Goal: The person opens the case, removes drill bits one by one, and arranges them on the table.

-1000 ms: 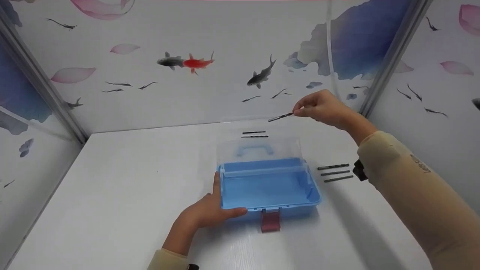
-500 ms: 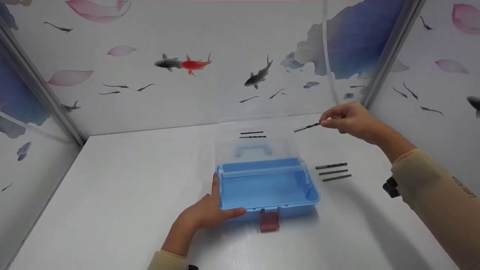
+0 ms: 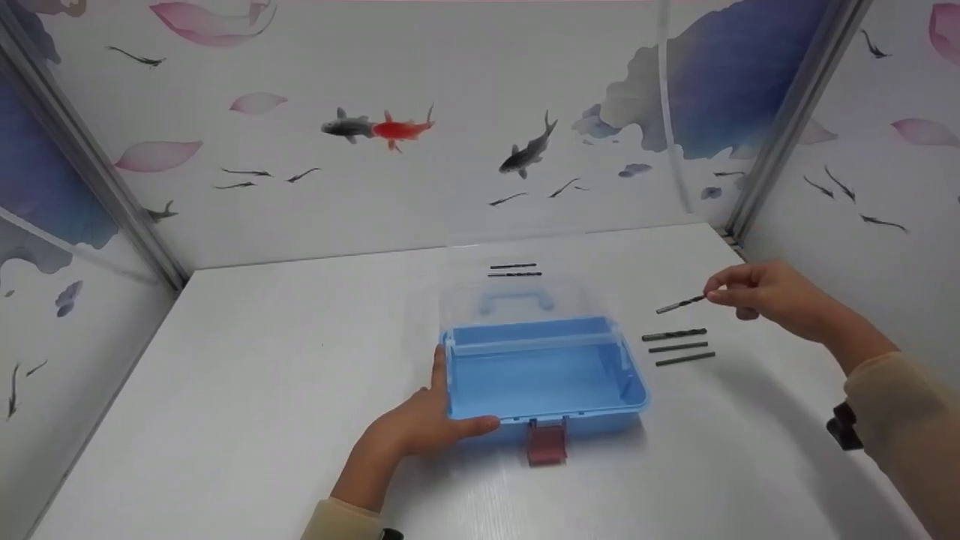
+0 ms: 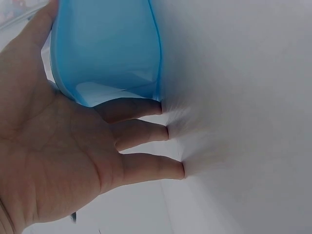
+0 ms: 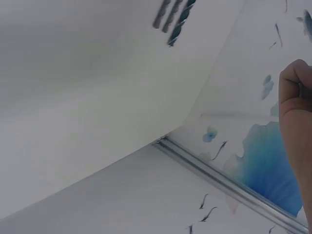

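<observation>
Shifted right and closer to three other bits (image 3: 679, 346) beside an open blue box (image 3: 600, 425), a drill bit (image 3: 681, 304) is pinched by the right hand (image 3: 772, 298); the spread left hand (image 3: 420, 426) touches the box.

Concealed, cropped and indistinct parts
Held drill bit (image 3: 681, 304): one end covered by the fingertips of the right hand (image 3: 780, 296); left hand (image 3: 420, 427): fingers other than thumb and index largely hidden in head view; blue box (image 3: 600, 425): cropped in left wrist view; three right-side drill bits (image 3: 673, 335) and right hand: cropped in right wrist view; clear lid (image 3: 461, 300): outline too faint to trace; right sleeve (image 3: 911, 420): cut off in head view.
</observation>
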{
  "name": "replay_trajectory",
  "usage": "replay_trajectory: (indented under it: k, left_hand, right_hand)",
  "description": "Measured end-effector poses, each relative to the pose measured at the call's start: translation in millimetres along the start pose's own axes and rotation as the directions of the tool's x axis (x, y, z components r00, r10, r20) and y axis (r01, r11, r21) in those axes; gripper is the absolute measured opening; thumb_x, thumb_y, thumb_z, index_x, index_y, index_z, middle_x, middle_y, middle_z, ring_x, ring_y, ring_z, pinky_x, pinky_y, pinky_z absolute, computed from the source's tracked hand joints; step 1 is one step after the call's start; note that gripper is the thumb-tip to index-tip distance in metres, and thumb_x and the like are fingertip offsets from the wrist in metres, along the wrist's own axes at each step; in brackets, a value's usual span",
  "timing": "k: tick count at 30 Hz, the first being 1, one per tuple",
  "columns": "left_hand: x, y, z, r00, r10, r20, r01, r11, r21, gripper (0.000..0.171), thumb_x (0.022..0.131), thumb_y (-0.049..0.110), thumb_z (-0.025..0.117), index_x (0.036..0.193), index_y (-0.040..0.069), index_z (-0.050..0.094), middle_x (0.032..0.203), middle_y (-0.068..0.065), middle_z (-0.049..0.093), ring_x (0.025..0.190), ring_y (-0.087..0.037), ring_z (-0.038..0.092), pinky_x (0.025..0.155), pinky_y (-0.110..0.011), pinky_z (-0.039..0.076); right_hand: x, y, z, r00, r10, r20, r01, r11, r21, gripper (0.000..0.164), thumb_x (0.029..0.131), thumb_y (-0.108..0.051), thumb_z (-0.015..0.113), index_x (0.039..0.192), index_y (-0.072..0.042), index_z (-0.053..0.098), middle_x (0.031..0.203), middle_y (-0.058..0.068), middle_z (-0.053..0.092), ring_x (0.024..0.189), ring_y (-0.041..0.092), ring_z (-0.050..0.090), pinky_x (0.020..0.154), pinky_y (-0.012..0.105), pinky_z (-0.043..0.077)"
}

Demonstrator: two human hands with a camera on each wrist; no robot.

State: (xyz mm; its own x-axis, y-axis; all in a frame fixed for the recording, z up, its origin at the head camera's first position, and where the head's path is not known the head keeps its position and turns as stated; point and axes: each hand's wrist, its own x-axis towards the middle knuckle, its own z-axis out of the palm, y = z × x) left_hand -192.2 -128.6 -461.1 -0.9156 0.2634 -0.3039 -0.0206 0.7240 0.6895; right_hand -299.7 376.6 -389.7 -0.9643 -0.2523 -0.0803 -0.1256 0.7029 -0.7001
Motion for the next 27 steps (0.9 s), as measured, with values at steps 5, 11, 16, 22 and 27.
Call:
replay_trajectory:
  k: [5,11,16,22,27]
  left_hand:
    - [-1.4,-0.4,0.1,1.000,-0.011,-0.001,0.011,1.000,-0.008,0.143,0.083,0.070,0.079,0.169,0.014,-0.020,0.164,-0.032,0.040,0.152,-0.044,0.046,0.119,-0.062,0.043]
    - [-1.7,0.1,0.6,1.000,-0.015,0.000,0.015,1.000,-0.001,0.143,0.083,0.073,0.078,0.169,0.015,-0.020,0.165,-0.033,0.040,0.154,-0.045,0.044,0.120,-0.061,0.042]
    - [-0.5,-0.6,2.2,1.000,-0.009,-0.008,0.009,1.000,0.015,0.143,0.083,0.073,0.077,0.169,0.013,-0.020,0.163,-0.034,0.042,0.153,-0.046,0.044,0.120,-0.061,0.043]
    - [0.5,-0.8,2.3,1.000,-0.012,-0.013,0.012,1.000,0.020,0.143,0.083,0.074,0.077,0.169,0.013,-0.020,0.164,-0.035,0.040,0.154,-0.047,0.042,0.120,-0.061,0.042]
    - [0.9,-0.4,1.6,1.000,-0.005,-0.020,0.005,1.000,0.009,0.143,0.083,0.072,0.078,0.169,0.013,-0.020,0.163,-0.033,0.040,0.151,-0.044,0.046,0.119,-0.061,0.043]
  right_hand:
    - [-4.0,27.7,8.4,0.999,0.027,0.038,-0.027,1.000,0.007,0.037,0.107,-0.037,0.066,0.123,-0.005,0.070,0.087,-0.003,0.053,0.076,0.012,0.053,0.078,0.031,0.047]
    - [-9.0,49.9,19.2,0.996,0.048,0.080,-0.051,0.998,0.030,0.040,0.108,-0.036,0.064,0.127,-0.001,0.067,0.095,-0.001,0.058,0.079,0.011,0.054,0.079,0.030,0.049]
    - [-12.4,62.9,29.0,0.990,0.067,0.124,-0.074,0.996,0.056,0.039,0.108,-0.034,0.063,0.128,0.000,0.067,0.081,-0.004,0.050,0.071,0.010,0.047,0.078,0.030,0.049]
    - [-15.2,75.1,39.2,0.985,0.121,0.124,-0.131,0.989,0.074,0.038,0.106,-0.036,0.067,0.125,-0.002,0.069,0.066,-0.006,0.038,0.067,0.009,0.045,0.074,0.028,0.048]
    - [-16.6,80.4,44.6,0.987,0.109,0.117,-0.120,0.989,0.088,0.036,0.106,-0.034,0.067,0.123,-0.002,0.070,0.066,-0.004,0.041,0.068,0.010,0.046,0.067,0.028,0.045]
